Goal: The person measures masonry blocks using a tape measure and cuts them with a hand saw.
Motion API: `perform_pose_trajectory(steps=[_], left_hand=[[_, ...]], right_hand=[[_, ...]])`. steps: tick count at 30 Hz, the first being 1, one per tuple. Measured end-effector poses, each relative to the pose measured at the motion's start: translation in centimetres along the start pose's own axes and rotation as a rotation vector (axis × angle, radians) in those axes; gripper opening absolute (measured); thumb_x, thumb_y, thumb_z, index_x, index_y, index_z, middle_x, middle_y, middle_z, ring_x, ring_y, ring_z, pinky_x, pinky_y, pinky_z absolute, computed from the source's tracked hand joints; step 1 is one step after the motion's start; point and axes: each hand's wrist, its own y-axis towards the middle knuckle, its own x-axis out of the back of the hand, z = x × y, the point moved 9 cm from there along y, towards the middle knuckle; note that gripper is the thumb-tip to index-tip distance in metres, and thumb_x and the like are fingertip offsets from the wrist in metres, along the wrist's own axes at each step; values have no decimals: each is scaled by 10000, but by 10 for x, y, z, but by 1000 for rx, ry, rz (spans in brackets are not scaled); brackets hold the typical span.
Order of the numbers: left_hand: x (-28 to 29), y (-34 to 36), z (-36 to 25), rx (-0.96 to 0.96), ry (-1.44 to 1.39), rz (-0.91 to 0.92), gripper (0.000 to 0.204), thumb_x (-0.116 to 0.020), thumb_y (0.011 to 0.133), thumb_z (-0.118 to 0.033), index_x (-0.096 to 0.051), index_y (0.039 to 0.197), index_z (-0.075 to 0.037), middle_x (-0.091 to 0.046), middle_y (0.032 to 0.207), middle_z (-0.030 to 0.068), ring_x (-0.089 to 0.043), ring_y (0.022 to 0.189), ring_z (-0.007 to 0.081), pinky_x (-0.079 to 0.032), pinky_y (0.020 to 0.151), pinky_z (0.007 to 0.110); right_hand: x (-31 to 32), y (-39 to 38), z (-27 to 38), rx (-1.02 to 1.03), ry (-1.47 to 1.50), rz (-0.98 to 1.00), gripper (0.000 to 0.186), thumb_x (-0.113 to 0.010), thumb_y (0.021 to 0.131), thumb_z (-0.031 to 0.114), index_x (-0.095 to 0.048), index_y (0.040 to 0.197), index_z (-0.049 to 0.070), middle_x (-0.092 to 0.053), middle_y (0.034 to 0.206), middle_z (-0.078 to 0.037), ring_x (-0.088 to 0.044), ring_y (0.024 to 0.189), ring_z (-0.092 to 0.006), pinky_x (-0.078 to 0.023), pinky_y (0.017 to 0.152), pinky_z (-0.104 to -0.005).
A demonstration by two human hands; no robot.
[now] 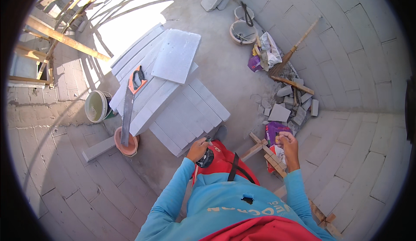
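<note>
My left hand is at my hip with its fingers curled. A small dark piece shows at its fingertips, too small to name. Just beside this hand a round black thing lies against my red trousers; I cannot tell whether the hand grips it. Raised on the other side, my right hand has its fingers bent into a pinch, and what they hold, if anything, I cannot make out. Behind the right hand lies a purple bag. Ahead of me a handsaw with an orange handle rests on stacked pale blocks.
A loose slab tops the stack. Left of it stand a pale bucket and a pinkish bucket. Rubble, a broom and another bucket line the right wall. Wooden battens stand by my right arm.
</note>
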Motion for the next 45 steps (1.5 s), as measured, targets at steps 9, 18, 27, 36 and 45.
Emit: perform_pose_trajectory(steps=[9, 18, 27, 36, 45], left_hand=[[-20, 106, -86, -66, 130, -28, 298, -531, 905, -247, -737, 947, -36, -704, 935, 117, -642, 902, 216, -494, 839, 333], [-15, 175, -83, 19, 22, -103, 367, -584, 932, -347, -754, 892, -24, -738, 902, 126, -673, 852, 232, -511, 814, 361], [50, 291, -134, 138, -335, -458, 458, -549, 957, -423, -755, 881, -22, -744, 901, 150, -692, 856, 260, -512, 832, 378], [142, 301, -223, 26, -173, -654, 394, -536, 899, -414, -749, 932, -84, -745, 1006, 162, -696, 963, 326, -519, 901, 417], [137, 271, -318, -202, -263, -800, 304, -526, 962, -285, -708, 955, -42, -703, 928, 177, -669, 860, 349, -523, 828, 420]], right_hand=[[97, -29, -38, -128, 155, -296, 177, -607, 981, 84, -666, 1137, 22, -706, 930, -53, -648, 757, -117, -540, 687, -247], [73, 55, 19, -60, 57, -176, 215, -616, 947, 48, -667, 1150, -3, -726, 921, -73, -666, 740, -123, -544, 656, -251], [-35, 311, 239, 97, -235, 91, 217, -638, 924, 54, -669, 1133, 5, -717, 885, -70, -648, 687, -118, -519, 608, -251], [-292, 417, 406, 283, -404, 636, 203, -607, 923, 51, -646, 1112, -11, -691, 846, -63, -623, 651, -109, -515, 577, -239], [-465, 339, 359, 455, -934, 1428, 361, -639, 969, 133, -616, 1282, -44, -728, 1025, -142, -716, 822, -178, -586, 721, -288]])
